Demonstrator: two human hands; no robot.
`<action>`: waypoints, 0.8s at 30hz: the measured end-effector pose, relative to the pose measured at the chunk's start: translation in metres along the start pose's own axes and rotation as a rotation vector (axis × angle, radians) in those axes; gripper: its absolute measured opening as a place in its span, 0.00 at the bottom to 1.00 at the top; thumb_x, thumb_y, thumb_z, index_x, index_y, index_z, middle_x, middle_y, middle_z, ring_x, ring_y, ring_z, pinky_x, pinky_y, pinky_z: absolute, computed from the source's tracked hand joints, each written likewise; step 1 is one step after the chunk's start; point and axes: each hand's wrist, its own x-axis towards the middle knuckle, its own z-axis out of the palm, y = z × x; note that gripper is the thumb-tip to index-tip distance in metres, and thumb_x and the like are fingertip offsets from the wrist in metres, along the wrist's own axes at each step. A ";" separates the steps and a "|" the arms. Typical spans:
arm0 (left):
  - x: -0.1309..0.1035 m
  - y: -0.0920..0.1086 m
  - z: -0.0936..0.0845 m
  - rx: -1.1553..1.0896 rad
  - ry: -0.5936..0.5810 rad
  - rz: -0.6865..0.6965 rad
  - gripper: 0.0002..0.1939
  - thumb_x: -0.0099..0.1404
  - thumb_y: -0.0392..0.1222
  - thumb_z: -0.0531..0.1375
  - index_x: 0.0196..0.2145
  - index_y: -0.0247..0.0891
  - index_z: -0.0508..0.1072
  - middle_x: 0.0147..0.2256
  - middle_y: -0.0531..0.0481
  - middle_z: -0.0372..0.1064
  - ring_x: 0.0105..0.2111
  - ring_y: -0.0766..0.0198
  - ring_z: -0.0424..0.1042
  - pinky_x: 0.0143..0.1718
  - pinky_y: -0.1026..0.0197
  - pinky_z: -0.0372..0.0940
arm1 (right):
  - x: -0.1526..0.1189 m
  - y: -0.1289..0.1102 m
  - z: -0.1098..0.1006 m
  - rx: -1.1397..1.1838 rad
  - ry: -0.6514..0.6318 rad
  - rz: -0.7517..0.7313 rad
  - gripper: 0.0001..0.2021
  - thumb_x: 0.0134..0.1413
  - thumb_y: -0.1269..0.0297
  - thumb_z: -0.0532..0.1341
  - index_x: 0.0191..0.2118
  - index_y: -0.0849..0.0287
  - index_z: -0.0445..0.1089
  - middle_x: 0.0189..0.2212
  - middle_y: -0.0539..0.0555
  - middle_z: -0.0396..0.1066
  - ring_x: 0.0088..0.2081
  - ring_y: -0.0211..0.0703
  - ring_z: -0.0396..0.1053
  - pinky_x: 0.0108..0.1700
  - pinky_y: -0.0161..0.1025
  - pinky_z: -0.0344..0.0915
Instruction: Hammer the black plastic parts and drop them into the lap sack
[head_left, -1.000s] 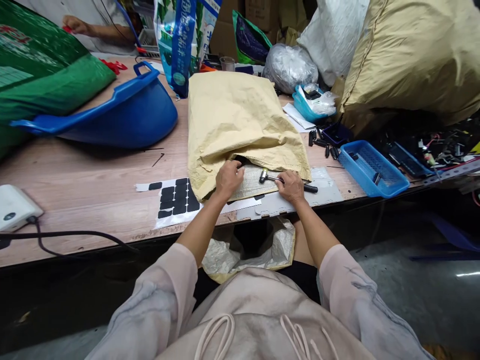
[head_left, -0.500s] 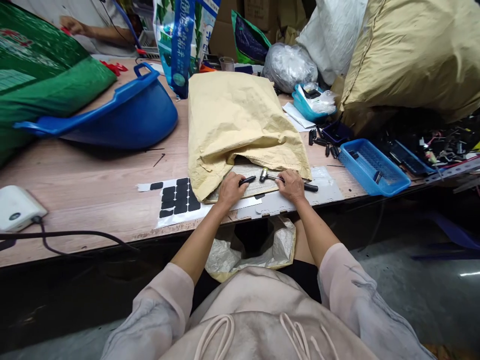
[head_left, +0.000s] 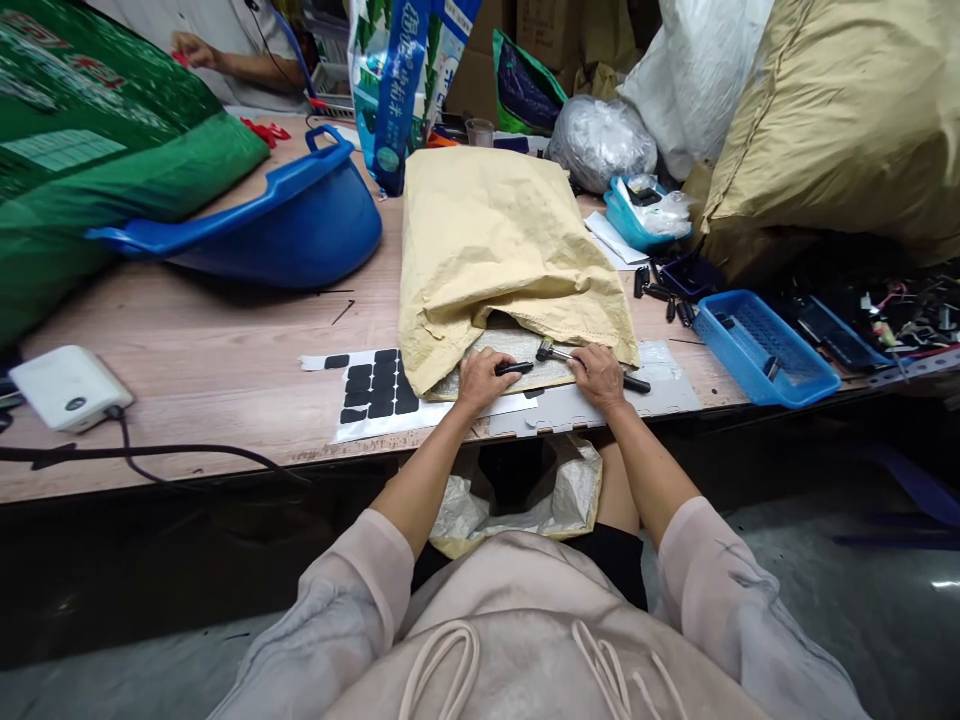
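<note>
My left hand [head_left: 480, 378] is closed on a small black part [head_left: 514, 368] at the table's front edge. To its right, my right hand [head_left: 598, 374] grips a small hammer by its shaft; the hammer head [head_left: 544, 350] points left, towards the black part, and the black handle end [head_left: 636, 383] sticks out on the right. Both hands rest at the open mouth of a tan paper sack [head_left: 510, 220] lying on the table. A sheet of black stickers [head_left: 381, 385] lies left of my left hand, partly under the sack.
A blue scoop-like basin [head_left: 285, 240] and a white box [head_left: 71, 388] with a cable lie left. Right stand a blue basket [head_left: 765, 345] and loose black parts [head_left: 660, 290]. An open sack [head_left: 577, 500] hangs below the edge. Another person's hand [head_left: 196, 50] shows at the upper left.
The view has shifted, so the table scene appears further right. The hammer head has tilted slightly and its shaft slopes more; both hands keep their holds.
</note>
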 end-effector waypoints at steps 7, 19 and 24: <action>-0.001 0.002 -0.005 -0.036 -0.050 -0.015 0.10 0.63 0.46 0.71 0.43 0.50 0.87 0.44 0.50 0.78 0.51 0.49 0.70 0.57 0.47 0.61 | 0.000 -0.003 -0.012 0.081 0.020 -0.005 0.14 0.73 0.59 0.56 0.42 0.53 0.79 0.36 0.56 0.77 0.42 0.49 0.72 0.47 0.43 0.64; -0.001 -0.003 0.001 -0.014 -0.019 0.029 0.10 0.64 0.50 0.70 0.44 0.52 0.87 0.41 0.50 0.78 0.48 0.51 0.70 0.55 0.48 0.61 | -0.010 -0.017 -0.027 0.199 0.009 -0.025 0.17 0.74 0.55 0.55 0.44 0.53 0.80 0.36 0.55 0.78 0.41 0.47 0.74 0.43 0.39 0.67; -0.001 -0.003 0.002 -0.007 -0.006 0.044 0.10 0.64 0.50 0.71 0.43 0.51 0.88 0.41 0.49 0.79 0.48 0.51 0.70 0.56 0.47 0.61 | -0.012 -0.027 -0.030 0.164 -0.030 -0.068 0.20 0.76 0.54 0.51 0.47 0.53 0.80 0.38 0.56 0.78 0.43 0.47 0.74 0.47 0.39 0.67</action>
